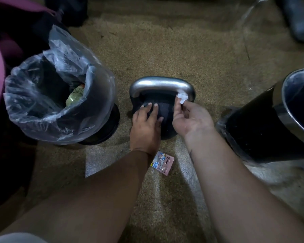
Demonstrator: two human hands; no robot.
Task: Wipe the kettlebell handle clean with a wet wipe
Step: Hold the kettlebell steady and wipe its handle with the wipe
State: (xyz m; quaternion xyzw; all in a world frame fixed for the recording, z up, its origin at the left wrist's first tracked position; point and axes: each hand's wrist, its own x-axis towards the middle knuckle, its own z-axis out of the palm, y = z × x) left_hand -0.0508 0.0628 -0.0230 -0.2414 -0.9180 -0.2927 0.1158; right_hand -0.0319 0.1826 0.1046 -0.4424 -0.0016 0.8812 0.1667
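Holding the kettlebell (165, 107) steady on the floor (165, 50) with my left hand (145, 125), fingers (149, 107) spread flat, I pinch the wet wipe (182, 97) in my right hand (191, 118) against the handle (161, 84) at 3 o'clock.

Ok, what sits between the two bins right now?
Head view: the kettlebell, left hand on its body, right hand pinching the wet wipe against its handle.

one kettlebell (167, 109) here, one handle (162, 85). one wet wipe (182, 98) at it. two bins now, a bag-lined bin (102, 130) left of the kettlebell, a steel-rimmed bin (263, 130) right of it. one pink packet (162, 163) on its near side. two hands, left hand (146, 125), right hand (191, 120).
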